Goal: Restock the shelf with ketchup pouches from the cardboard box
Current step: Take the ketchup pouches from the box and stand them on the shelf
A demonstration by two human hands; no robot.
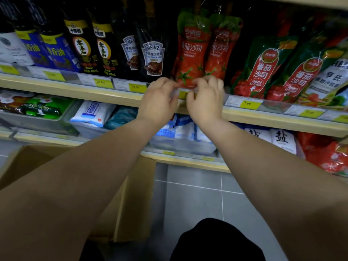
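Two red ketchup pouches with green tops stand side by side on the middle shelf (75, 89): a left pouch (190, 51) and a right one (222, 48). My left hand (158, 102) and my right hand (206, 102) both grip the bottom edge of the left pouch at the shelf's front lip, fingers curled around it. The cardboard box (131, 200) sits open on the floor at lower left, under my left forearm; its inside is hidden.
Dark sauce bottles (152, 53) stand left of the pouches, green-and-red ketchup pouches (263, 68) to the right. Yellow price tags line the shelf edge. The shelf below holds white salt bags (282, 140). Grey tiled floor (197, 194) lies beneath.
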